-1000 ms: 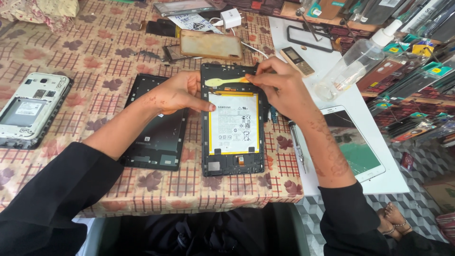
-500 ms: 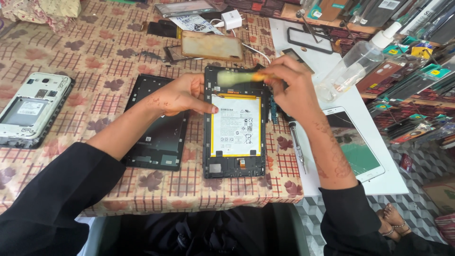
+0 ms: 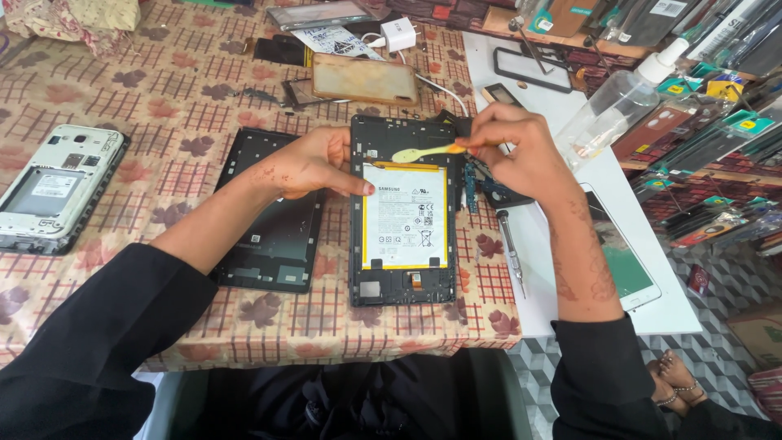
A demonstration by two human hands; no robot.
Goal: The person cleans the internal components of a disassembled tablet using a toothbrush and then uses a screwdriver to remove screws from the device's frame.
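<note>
An opened tablet (image 3: 403, 281) lies face down on the patterned tablecloth, its white and yellow battery (image 3: 405, 214) exposed. My left hand (image 3: 314, 161) rests on the tablet's left edge, fingertips touching the battery's upper left corner. My right hand (image 3: 513, 151) grips a small brush (image 3: 419, 151) with a yellow handle, its pale bristles lying over the tablet's upper part just above the battery. The tablet's black back cover (image 3: 273, 232) lies to the left, partly under my left forearm.
A second opened device (image 3: 53, 187) sits at the far left. A screwdriver (image 3: 511, 248) and a tablet with a green screen (image 3: 627, 269) lie on a white board at the right. A clear spray bottle (image 3: 615, 102), a phone (image 3: 362, 79) and a charger (image 3: 399, 34) lie beyond.
My right hand has carried the brush from the tablet's top right corner down and left across its upper part. My left hand has stayed on the tablet's left edge.
</note>
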